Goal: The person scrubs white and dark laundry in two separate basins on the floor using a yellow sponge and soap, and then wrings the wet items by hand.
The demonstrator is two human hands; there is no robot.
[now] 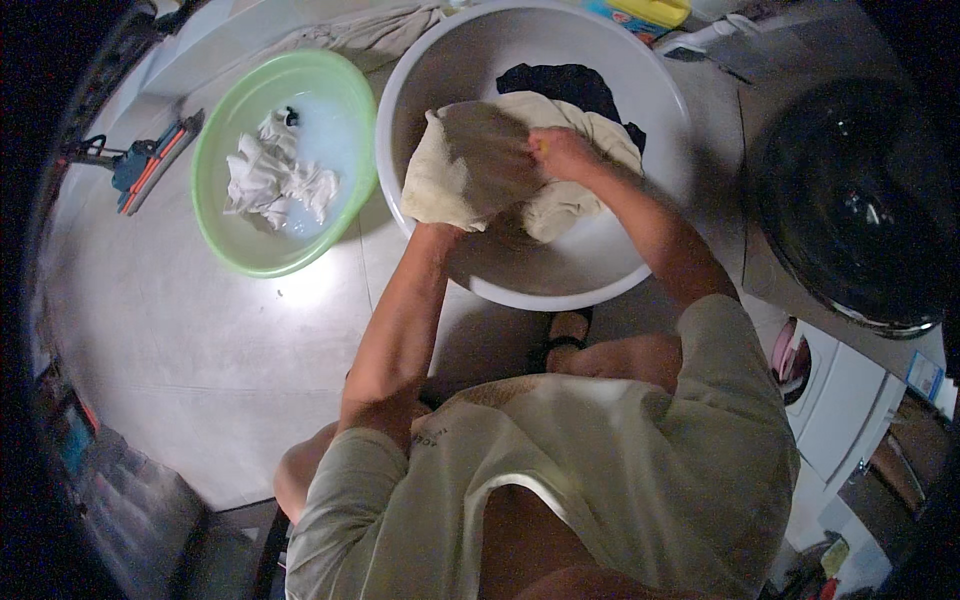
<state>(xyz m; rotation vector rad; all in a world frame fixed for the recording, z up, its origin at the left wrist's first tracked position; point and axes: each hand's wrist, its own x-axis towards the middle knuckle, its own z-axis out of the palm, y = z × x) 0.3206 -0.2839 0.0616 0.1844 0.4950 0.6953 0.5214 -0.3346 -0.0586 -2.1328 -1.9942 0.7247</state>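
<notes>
A large white plastic basin (664,225) stands in front of me with cream-coloured cloth (431,176) bunched inside it. My left hand (444,231) reaches under the near left edge of this cloth. The cloth is raised over it, and its fingers are hidden. Above the middle of the basin, my right hand (562,154) is curled against the cloth's darker, shadowed part. A bit of yellow shows between its fingers, too covered to identify. Black fabric (566,84) lies behind the cream cloth, against the far side of the basin.
Left of it, a green basin (202,202) holds cloudy water and white cloth (274,176). A floor squeegee (154,165) lies farther left. At the right are a dark round glossy object (847,202) and a white front-loading washing machine (840,405). A yellow-topped package (652,11) stands behind.
</notes>
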